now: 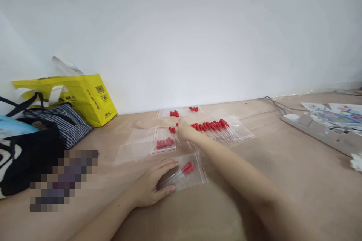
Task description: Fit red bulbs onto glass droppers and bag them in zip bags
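Observation:
My left hand (154,184) lies over the left end of a clear zip bag (195,180), thumb and fingers apart. Inside that bag are a few glass droppers with red rubber bulbs (188,168). Farther off, my right hand (185,130) is closed at the left part of a row of red-bulbed droppers (213,125). A bit of red shows at its fingertips; the rest of what it grips is hidden. Just left of it lie loose droppers (172,130) and another zip bag (166,148) with several red-bulbed droppers inside.
Near the wall lie more bagged droppers (174,113). Yellow bag (98,101), striped bag (66,124) and black bag (48,154) stand at left, by a blurred-out object (65,180). A power strip (316,131), cables and printed sheets (347,113) are at right.

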Demonstrator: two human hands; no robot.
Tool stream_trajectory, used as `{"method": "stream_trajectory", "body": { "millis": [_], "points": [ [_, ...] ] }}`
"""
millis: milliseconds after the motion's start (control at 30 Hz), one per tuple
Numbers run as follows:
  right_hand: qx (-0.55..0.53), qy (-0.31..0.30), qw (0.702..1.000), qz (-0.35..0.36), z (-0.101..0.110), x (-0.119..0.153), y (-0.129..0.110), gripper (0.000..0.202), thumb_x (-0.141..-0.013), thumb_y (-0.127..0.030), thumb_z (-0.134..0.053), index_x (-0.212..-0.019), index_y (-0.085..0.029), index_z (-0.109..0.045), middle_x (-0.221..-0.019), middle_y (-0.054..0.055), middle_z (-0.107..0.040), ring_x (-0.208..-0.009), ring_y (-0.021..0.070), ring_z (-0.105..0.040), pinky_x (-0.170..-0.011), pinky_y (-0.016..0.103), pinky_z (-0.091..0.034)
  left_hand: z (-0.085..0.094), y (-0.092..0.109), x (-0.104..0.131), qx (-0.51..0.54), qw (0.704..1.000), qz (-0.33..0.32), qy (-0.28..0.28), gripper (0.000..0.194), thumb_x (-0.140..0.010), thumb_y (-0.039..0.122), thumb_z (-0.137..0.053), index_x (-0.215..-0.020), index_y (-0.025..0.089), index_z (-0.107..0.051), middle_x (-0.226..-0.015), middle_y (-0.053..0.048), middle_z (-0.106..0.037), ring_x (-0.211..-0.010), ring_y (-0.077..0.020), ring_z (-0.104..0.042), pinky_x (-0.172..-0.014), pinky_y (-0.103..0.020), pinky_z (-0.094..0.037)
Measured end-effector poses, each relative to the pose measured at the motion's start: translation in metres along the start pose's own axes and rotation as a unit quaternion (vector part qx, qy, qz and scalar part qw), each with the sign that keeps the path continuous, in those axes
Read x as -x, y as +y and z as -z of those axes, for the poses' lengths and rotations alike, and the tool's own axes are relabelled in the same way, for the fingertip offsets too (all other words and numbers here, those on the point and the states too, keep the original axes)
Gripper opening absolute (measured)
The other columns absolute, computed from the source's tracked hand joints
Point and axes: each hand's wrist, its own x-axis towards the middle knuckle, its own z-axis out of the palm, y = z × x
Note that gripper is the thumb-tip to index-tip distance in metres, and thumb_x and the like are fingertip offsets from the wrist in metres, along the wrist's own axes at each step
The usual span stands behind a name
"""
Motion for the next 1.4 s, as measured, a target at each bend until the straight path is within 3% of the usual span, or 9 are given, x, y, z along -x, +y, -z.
{"method": "stream_trajectory", "body": {
  "millis": [100, 167, 333, 500, 700, 800, 1000, 1233, 1400],
  "points": [
    [-0.042, 0.044, 0.998, 0.031, 0.025, 0.027, 0.027, 0.046, -0.074, -0.011, -0.039, -0.119, -0.009, -0.032, -0.100, 0.013, -0.056, -0.091, 0.0170, -0.055, -0.077, 0.027, -0.042, -0.001, 0.000, -0.001, -0.007, 1.000, 0.002, 0.002, 0.053, -0.079, 0.044, -0.048, -0.128, 0.027, -0.034, -0.134, -0.004, -0.037, -0.122, -0.0252, -0.033, -0.101, -0.045, -0.028],
    [-0.158, 0.115, 0.979, 0.055, 0.034, 0.051, 0.053, 0.041, -0.073, -0.013, -0.036, -0.114, -0.014, -0.035, -0.084, 0.005, -0.057, -0.074, 0.0140, -0.056, -0.072, 0.028, -0.043, -0.002, 0.002, -0.004, -0.014, 1.000, 0.000, 0.003, 0.053, -0.079, 0.044, -0.047, -0.128, 0.027, -0.035, -0.134, -0.004, -0.037, -0.122, -0.0250, -0.033, -0.101, -0.045, -0.028],
    [-0.399, 0.175, 0.899, -0.042, 0.019, 0.100, 0.105, 0.035, -0.071, -0.022, -0.037, -0.105, -0.020, -0.031, -0.054, -0.010, -0.041, -0.039, 0.0093, -0.043, -0.043, 0.023, -0.038, -0.004, 0.012, -0.014, -0.031, 0.999, 0.003, 0.009, 0.052, -0.080, 0.045, -0.045, -0.127, 0.025, -0.036, -0.134, -0.005, -0.038, -0.123, -0.0244, -0.032, -0.102, -0.044, -0.027],
    [-0.476, 0.190, 0.855, -0.081, -0.007, 0.111, 0.106, 0.033, -0.068, -0.022, -0.043, -0.099, -0.022, -0.030, -0.058, -0.009, -0.042, -0.042, 0.0093, -0.045, -0.045, 0.024, -0.040, -0.006, 0.015, -0.018, -0.045, 0.999, 0.015, -0.001, 0.053, -0.081, 0.046, -0.044, -0.128, 0.023, -0.034, -0.134, -0.005, -0.037, -0.125, -0.0239, -0.030, -0.103, -0.045, -0.024],
    [-0.566, 0.160, 0.796, -0.143, -0.014, 0.113, 0.085, 0.032, -0.066, -0.022, -0.048, -0.094, -0.023, -0.034, -0.059, -0.008, -0.044, -0.045, 0.0082, -0.047, -0.048, 0.024, -0.044, -0.009, 0.009, -0.015, -0.041, 0.999, 0.017, 0.006, 0.056, -0.080, 0.047, -0.045, -0.129, 0.023, -0.032, -0.135, -0.006, -0.035, -0.124, -0.0249, -0.030, -0.102, -0.045, -0.027],
    [-0.550, 0.123, 0.815, -0.134, -0.011, 0.119, 0.081, 0.030, -0.063, -0.025, -0.056, -0.088, -0.020, -0.040, -0.060, -0.007, -0.048, -0.048, 0.0076, -0.048, -0.047, 0.022, -0.043, -0.010, 0.009, -0.014, -0.038, 0.999, 0.017, 0.007, 0.057, -0.080, 0.047, -0.045, -0.130, 0.023, -0.031, -0.135, -0.006, -0.035, -0.124, -0.0254, -0.031, -0.101, -0.046, -0.028],
    [-0.454, -0.052, 0.887, -0.069, -0.001, 0.129, 0.085, 0.029, -0.063, -0.035, -0.064, -0.082, -0.014, -0.059, -0.057, -0.003, -0.054, -0.044, 0.0051, -0.045, -0.042, 0.018, -0.036, -0.008, 0.012, -0.016, -0.034, 0.999, 0.018, 0.012, 0.058, -0.079, 0.048, -0.047, -0.129, 0.022, -0.034, -0.134, -0.007, -0.038, -0.123, -0.0263, -0.032, -0.101, -0.047, -0.027],
    [-0.420, -0.168, 0.891, 0.020, 0.006, 0.125, 0.097, 0.036, -0.065, -0.042, -0.064, -0.089, -0.015, -0.067, -0.065, 0.000, -0.059, -0.050, 0.0063, -0.046, -0.048, 0.019, -0.040, -0.003, 0.018, -0.017, -0.032, 0.999, 0.028, 0.000, 0.058, -0.078, 0.048, -0.047, -0.128, 0.021, -0.036, -0.133, -0.008, -0.039, -0.124, -0.0275, -0.031, -0.100, -0.047, -0.028],
    [-0.375, -0.192, 0.896, 0.140, 0.009, 0.125, 0.092, 0.028, -0.071, -0.039, -0.059, -0.085, -0.017, -0.069, -0.084, 0.004, -0.062, -0.076, 0.0123, -0.054, -0.068, 0.023, -0.043, -0.002, 0.022, -0.017, -0.044, 0.999, 0.025, -0.001, 0.057, -0.079, 0.047, -0.047, -0.128, 0.021, -0.034, -0.133, -0.008, -0.038, -0.123, -0.0267, -0.032, -0.100, -0.048, -0.027]
  ]
}}
